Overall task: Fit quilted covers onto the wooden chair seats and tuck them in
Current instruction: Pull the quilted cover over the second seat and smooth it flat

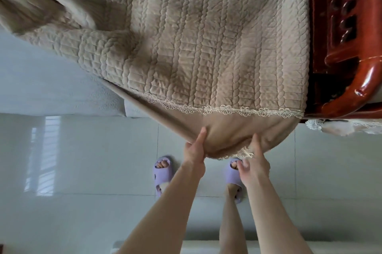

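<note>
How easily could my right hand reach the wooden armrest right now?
Probably yes: nothing lies between the right hand and the armrest, but it grips the quilted cover and must let go.

quilted cover [196, 47] — top-left blurred | wooden chair [339, 26] — cut off right

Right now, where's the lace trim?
Head view: the lace trim runs across the quilted cover, above the left hand and right hand, its right end at the wooden armrest.

Home: carved wooden chair [341, 26], tiled floor [82, 171], slippers [163, 173].
</note>
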The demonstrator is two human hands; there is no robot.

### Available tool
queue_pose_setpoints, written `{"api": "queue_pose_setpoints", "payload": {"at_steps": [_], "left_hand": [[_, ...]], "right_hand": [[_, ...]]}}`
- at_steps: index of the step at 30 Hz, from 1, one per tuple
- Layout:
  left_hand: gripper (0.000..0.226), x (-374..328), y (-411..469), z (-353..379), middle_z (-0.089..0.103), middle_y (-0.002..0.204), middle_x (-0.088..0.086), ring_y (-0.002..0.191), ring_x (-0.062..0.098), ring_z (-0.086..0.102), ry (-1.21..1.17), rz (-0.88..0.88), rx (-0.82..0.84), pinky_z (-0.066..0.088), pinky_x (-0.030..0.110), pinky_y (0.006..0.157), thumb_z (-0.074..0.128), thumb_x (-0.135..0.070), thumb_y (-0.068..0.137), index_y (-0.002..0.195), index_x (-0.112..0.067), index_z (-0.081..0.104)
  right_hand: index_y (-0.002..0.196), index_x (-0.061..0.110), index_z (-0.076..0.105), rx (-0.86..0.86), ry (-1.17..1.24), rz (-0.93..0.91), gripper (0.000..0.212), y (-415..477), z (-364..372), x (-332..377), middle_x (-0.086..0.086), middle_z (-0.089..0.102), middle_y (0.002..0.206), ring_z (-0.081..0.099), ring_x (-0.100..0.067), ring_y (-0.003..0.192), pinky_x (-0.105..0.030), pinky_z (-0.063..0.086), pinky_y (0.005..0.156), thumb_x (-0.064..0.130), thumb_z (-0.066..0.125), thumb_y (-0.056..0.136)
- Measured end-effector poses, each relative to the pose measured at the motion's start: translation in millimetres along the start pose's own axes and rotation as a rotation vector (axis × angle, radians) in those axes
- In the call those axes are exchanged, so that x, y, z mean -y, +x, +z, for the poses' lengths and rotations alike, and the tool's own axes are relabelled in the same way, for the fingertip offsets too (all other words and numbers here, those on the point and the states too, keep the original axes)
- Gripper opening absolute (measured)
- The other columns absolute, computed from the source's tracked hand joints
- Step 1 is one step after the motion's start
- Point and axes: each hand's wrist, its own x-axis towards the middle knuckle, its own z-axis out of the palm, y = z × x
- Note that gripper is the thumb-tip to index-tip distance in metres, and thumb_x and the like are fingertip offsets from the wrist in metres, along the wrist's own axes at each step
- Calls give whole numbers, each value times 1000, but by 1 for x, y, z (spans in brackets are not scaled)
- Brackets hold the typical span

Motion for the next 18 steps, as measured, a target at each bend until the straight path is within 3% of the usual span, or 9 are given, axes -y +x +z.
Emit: {"api": "queue_pose_setpoints", "payload": {"at_steps": [2, 4, 6, 8, 10, 12, 14, 16, 18], "left_hand": [[26, 11, -15, -6, 66, 82, 7, 59, 9, 62, 15, -43, 78, 48, 19, 49, 67, -20, 89, 106, -1, 60], [14, 14, -19, -17, 66, 78, 2, 63, 6, 61, 52, -77, 97, 43, 19, 57, 67, -17, 89, 99, -9, 63], [6, 1, -10, -31, 67, 82, -3, 80, 8, 59, 89, -74, 94, 36, 23, 68, 67, -16, 87, 90, -15, 62], [11, -24, 4, -39, 67, 88, -4, 90, 9, 57, 43, -70, 112, 37, 24, 73, 67, -15, 87, 96, -14, 61], [25, -50, 17, -39, 67, 90, 1, 85, 10, 61, -80, -49, 138, 42, 22, 72, 66, -15, 87, 110, -8, 58], [36, -78, 29, -41, 69, 90, 5, 74, 11, 65, -150, -22, 120, 46, 22, 64, 69, -17, 85, 116, -3, 58], [48, -94, 39, -46, 69, 102, 11, 86, 17, 67, -147, -12, 68, 51, 26, 71, 75, -23, 80, 118, 1, 57], [46, -94, 43, -58, 68, 104, 13, 91, 21, 65, -125, 1, -17, 52, 29, 78, 78, -26, 77, 110, 1, 58], [41, -82, 38, -73, 67, 96, 11, 83, 20, 63, -89, 29, -80, 49, 28, 69, 77, -27, 79, 105, 0, 59]], "right_hand": [[112, 17, 62, 213, 107, 135, 40, -13, 22, -20, -1, 64, 114, 60, -16, 90, -31, 48, 88, 46, 64, 86], [116, 10, 65, 254, 167, 176, 55, -22, 42, -35, -7, 70, 115, 65, -22, 104, -37, 48, 97, 46, 73, 75], [114, 8, 65, 184, 178, 131, 41, -28, 53, -40, -8, 70, 114, 65, -20, 101, -30, 50, 85, 32, 73, 82], [106, 9, 66, 127, 176, 74, 25, -32, 59, -41, -6, 68, 113, 63, -19, 100, -26, 48, 79, 24, 71, 87], [87, 13, 64, 58, 153, 51, 12, -30, 58, -43, -8, 65, 121, 61, -21, 111, -28, 48, 88, 21, 72, 86], [80, 15, 59, 9, 176, 57, 17, -33, 55, -46, -5, 63, 124, 61, -20, 113, -29, 49, 93, 20, 74, 85], [82, 15, 59, -41, 182, 49, 17, -32, 48, -47, -4, 65, 116, 61, -13, 95, -24, 48, 81, 21, 74, 84], [89, 13, 61, -77, 157, 26, 13, -29, 44, -48, -1, 63, 106, 57, -12, 94, -23, 44, 83, 20, 72, 87], [99, 16, 61, -59, 152, 36, 15, -29, 45, -51, 2, 60, 103, 54, -13, 96, -24, 42, 86, 21, 70, 88]]}}
